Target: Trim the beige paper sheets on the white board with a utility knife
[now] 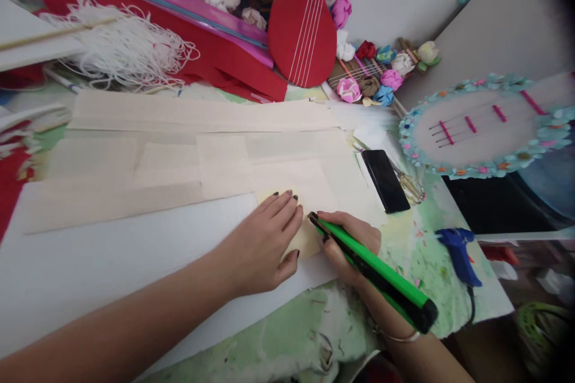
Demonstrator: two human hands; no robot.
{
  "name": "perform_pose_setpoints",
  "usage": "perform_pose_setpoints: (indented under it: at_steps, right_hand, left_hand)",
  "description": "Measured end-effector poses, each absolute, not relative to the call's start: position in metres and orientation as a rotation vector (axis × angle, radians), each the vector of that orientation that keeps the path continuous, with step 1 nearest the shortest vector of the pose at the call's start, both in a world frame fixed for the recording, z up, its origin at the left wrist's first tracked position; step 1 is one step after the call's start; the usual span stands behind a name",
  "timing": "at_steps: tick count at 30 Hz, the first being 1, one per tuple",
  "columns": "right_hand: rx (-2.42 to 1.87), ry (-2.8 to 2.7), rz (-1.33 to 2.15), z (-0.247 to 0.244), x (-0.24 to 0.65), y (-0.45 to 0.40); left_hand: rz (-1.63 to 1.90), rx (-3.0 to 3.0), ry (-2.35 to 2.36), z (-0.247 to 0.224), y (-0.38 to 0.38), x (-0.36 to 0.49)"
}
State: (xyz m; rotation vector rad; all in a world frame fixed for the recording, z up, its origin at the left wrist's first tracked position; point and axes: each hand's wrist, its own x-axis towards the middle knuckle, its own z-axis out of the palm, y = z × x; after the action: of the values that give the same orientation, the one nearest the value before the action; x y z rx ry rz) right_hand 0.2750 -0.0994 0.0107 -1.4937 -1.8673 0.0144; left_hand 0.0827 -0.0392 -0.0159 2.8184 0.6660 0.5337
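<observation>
My left hand [265, 242] lies flat, palm down, its fingers stretched over a pale yellow piece of paper [308, 239] on a white board [135, 263]. My right hand [353, 242] is wrapped round a green and black utility knife [381, 269]. The knife's tip end points up and left, close to the yellow piece, just right of my left fingers; whether it touches cannot be told. Behind my hands, overlapping cream sheets [224, 161] cover the upper part of the board.
Right of the sheets lie a black phone [386, 181], scissors [411, 185] and a blue glue gun [460, 254]. White string [121, 48], a red guitar-shaped piece [303, 36] and paper flowers [368, 81] stand behind. A flower-edged oval [485, 125] is at right.
</observation>
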Motion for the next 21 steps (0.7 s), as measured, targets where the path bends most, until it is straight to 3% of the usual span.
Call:
perform_pose_setpoints:
  at_steps: [12, 21]
  right_hand:
    - [-1.781, -1.975, 0.163, 0.024, 0.275, -0.120]
    - [-1.766, -1.945, 0.226, 0.024, 0.275, -0.121]
  left_hand:
    - [0.526, 2.800, 0.660, -0.016, -0.038, 0.083]
    - [0.520, 2.796, 0.643, -0.014, -0.038, 0.083]
